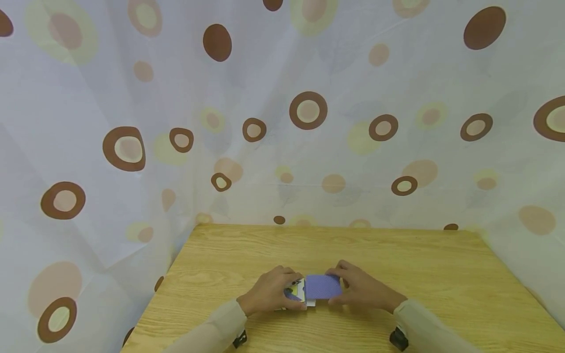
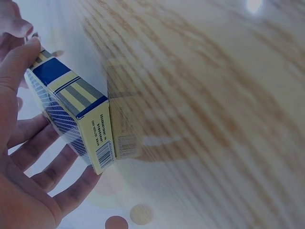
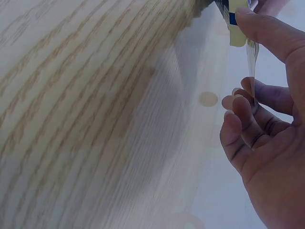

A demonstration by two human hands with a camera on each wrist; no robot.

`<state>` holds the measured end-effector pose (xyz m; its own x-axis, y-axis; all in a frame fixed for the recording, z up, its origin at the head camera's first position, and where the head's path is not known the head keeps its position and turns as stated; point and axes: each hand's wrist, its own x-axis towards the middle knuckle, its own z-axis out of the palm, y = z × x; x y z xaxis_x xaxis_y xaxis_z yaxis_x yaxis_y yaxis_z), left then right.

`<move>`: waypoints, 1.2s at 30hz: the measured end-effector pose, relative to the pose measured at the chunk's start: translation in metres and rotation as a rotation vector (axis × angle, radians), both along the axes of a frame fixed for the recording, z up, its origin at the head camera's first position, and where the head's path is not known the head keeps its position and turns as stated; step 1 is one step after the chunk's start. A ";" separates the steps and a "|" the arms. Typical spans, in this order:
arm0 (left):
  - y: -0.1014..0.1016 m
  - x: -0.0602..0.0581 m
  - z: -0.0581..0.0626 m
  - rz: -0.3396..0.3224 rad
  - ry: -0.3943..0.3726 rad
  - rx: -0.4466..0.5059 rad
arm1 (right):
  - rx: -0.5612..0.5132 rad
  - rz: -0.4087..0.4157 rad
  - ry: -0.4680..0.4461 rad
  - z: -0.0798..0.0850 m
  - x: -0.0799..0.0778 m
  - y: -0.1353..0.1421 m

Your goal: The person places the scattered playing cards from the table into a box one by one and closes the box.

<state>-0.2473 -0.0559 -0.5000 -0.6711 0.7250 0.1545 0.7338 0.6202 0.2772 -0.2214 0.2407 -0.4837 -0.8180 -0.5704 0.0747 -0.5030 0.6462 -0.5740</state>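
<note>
My left hand (image 1: 271, 293) grips a small card box (image 2: 91, 102), cream and blue with stripes and a barcode on its end. Fingers wrap one broad side while the thumb lies near the far end. A playing card (image 1: 323, 286) with a blue patterned back is held by its right edge between the thumb and fingers of my right hand (image 1: 364, 290). Its left edge meets the box's right end, where a white flap (image 1: 311, 302) shows below. Seen edge-on in the right wrist view, the card (image 3: 252, 71) looks thin.
Both hands work over the near middle of a light wooden table (image 1: 397, 260). A pale curtain (image 1: 344, 157) with brown and beige circles surrounds the table at the back and sides. Dark straps (image 1: 399, 338) sit at the wrists.
</note>
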 end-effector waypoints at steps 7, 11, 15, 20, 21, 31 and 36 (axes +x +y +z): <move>0.000 0.001 0.001 -0.005 0.012 0.005 | 0.014 0.015 -0.002 -0.001 0.001 -0.003; 0.000 0.001 0.000 -0.004 0.008 0.005 | 0.019 0.022 0.006 -0.002 0.001 -0.004; -0.001 0.001 0.000 -0.005 0.004 0.008 | 0.020 0.025 0.016 -0.002 0.002 -0.004; 0.000 0.001 0.002 -0.005 -0.002 0.016 | 0.005 0.036 0.033 -0.001 0.003 -0.004; 0.000 0.001 0.002 -0.005 -0.004 0.017 | 0.004 0.037 0.036 -0.001 0.003 -0.003; 0.000 0.001 0.001 -0.004 -0.015 0.015 | 0.019 0.035 0.027 -0.006 0.002 -0.002; -0.001 0.001 0.002 -0.002 -0.019 0.010 | 0.020 0.051 0.018 -0.004 0.003 -0.002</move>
